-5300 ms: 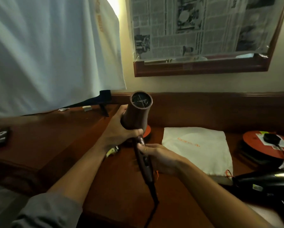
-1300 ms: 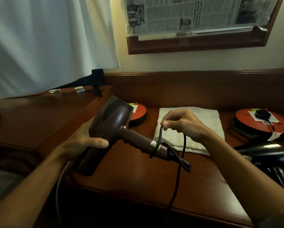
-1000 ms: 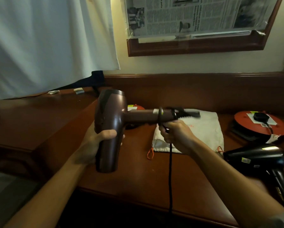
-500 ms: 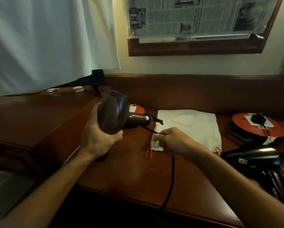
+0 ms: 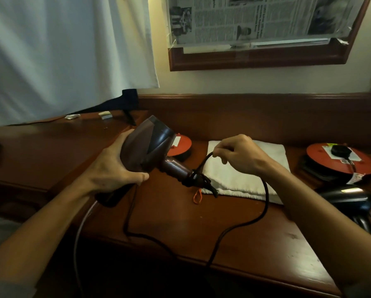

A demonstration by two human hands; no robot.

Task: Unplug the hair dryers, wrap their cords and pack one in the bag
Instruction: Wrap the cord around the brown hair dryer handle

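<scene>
1. Gripping brown dryer barrel in my left hand, above the desk.
2. My right hand pinches its cord, looped around the handle.
3. White bag lies behind.

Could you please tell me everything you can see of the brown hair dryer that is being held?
The brown hair dryer is dark maroon and looks like matte plastic, with a fat barrel and a slimmer handle that angles down to the right above the wooden desk. The left hand grips its barrel. A black cord is looped a few times round the handle's end; the right hand pinches it above the white bag, and the rest trails slack over the desk edge.
</scene>
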